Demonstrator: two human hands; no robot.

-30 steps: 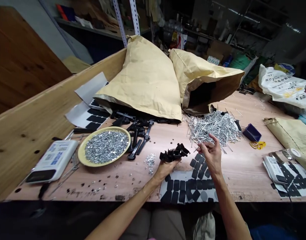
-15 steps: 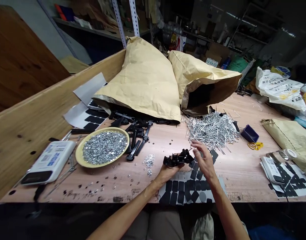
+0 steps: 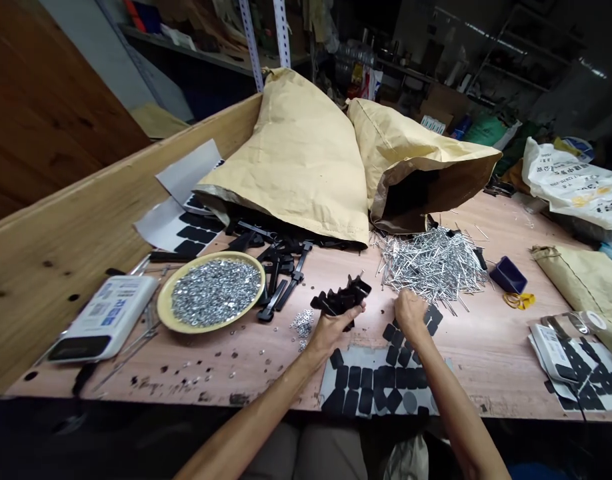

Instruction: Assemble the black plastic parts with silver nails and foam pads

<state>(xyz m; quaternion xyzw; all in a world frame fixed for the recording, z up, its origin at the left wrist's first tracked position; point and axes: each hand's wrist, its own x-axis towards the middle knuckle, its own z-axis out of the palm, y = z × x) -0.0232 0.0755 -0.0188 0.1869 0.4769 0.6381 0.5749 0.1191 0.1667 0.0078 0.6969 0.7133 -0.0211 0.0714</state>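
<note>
My left hand (image 3: 332, 332) is wrapped round a cluster of black plastic parts (image 3: 339, 300), held just over the table. A thin metal pin (image 3: 362, 273) sticks up from the cluster's right end. My right hand (image 3: 411, 311) is closed, fingers curled down at the near edge of a heap of silvery metal pins (image 3: 431, 263). Whatever its fingertips hold is hidden. Below both hands lies a sheet of black adhesive pads (image 3: 373, 378), with more dark pads (image 3: 396, 337) beside my right wrist. Small washers (image 3: 303, 323) are scattered left of my left hand.
A yellow bowl of small metal pieces (image 3: 162, 310) stands at left, beside a white scale (image 3: 103, 317). Large paper sacks (image 3: 306, 160) lie at the back, with black plastic parts (image 3: 281, 273) before them. A dark blue box (image 3: 509, 275) sits right of the pins.
My right hand has left the black parts and moved down to the pin heap, its fingers now curled. My left hand has raised and tilted the parts. The view has shifted slightly.
</note>
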